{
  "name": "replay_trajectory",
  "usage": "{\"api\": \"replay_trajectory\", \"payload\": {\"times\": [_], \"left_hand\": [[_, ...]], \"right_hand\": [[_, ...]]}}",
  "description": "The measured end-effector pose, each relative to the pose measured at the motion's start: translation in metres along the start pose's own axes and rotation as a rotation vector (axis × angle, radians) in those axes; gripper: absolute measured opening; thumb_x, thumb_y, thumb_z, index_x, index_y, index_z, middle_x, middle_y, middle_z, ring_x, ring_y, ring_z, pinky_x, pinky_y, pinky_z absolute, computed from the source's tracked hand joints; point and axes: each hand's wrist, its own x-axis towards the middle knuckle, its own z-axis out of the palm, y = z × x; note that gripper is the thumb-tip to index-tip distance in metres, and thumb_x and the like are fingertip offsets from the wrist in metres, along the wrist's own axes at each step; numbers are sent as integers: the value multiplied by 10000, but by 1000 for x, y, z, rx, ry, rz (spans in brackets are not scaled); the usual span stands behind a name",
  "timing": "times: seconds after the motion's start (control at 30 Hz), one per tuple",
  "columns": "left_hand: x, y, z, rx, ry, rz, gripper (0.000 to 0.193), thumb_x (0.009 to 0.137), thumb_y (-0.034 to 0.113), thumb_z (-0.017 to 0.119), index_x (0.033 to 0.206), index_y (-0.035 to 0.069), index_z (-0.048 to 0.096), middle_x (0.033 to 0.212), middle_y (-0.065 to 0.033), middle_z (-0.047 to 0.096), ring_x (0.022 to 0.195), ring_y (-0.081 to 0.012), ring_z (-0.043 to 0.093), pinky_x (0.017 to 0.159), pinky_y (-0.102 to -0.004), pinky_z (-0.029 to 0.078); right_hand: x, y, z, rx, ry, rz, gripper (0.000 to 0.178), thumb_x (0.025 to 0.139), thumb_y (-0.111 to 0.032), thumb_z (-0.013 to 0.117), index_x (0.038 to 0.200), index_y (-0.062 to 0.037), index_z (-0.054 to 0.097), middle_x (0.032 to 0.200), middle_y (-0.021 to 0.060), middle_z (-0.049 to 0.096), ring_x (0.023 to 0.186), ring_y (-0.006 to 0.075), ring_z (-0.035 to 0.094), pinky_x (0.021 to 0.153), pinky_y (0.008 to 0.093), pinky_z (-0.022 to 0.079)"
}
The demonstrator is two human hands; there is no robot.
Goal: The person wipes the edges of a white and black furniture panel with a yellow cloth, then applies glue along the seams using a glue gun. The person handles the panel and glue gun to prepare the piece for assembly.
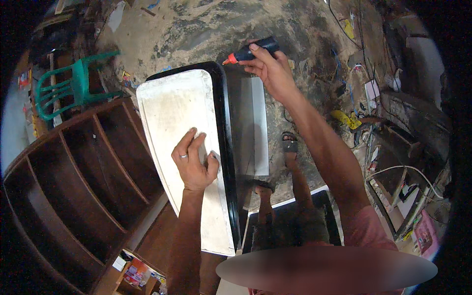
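Observation:
My left hand (196,164), with a ring on one finger, rests on a long white panel (172,108). Its fingers are apart and it holds nothing. The panel has a rounded far corner and lies on a dark cabinet-like body with a glossy black edge (226,128). Raised beyond the far right corner, my right hand (273,71) grips a dark squeeze bottle (260,47) with a red-orange cap. The bottle lies nearly level, its nozzle pointing left toward the black corner. Whether the nozzle touches the edge, I cannot tell.
A brown shelf unit (73,182) with several dividers lies at the left, near a green plastic chair (81,86). A white strip (260,128) stands right of the panel. Cables, scraps and a yellow wrapper (346,119) litter the stained floor (196,29). My feet are close by.

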Motion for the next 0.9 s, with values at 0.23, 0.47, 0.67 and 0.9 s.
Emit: {"api": "replay_trajectory", "payload": {"times": [0.23,0.47,0.67,0.9], "left_hand": [[1,-2,0,-13,8,6,479,772,153,645,1244,71,642,1373,-140,561,1211,-308,496,1033,-429,363],[0,-3,1,-20,19,8,475,779,150,655,1248,72,645,1376,-131,563,1206,-300,493,1025,-418,374],[1,-2,1,-20,26,15,460,796,150,647,1249,69,645,1379,-129,563,1213,-294,489,1029,-414,374],[0,-3,1,-20,18,14,453,806,160,641,1248,63,644,1381,-132,561,1221,-297,486,1035,-419,370]], "right_hand": [[18,0,3,-188,-82,-93,345,970,-193,679,1260,-16,617,1066,95,718,936,195,725,787,304,563],[35,-11,10,-428,-157,-277,308,913,-252,748,1132,-40,702,921,43,727,794,104,663,717,275,543],[38,-16,12,-476,-199,-320,266,914,-247,745,1097,-55,718,872,13,717,742,85,636,694,265,524],[47,-21,9,-641,-276,-267,353,948,-291,714,1212,-58,687,987,38,722,816,113,661,762,276,535]]}}
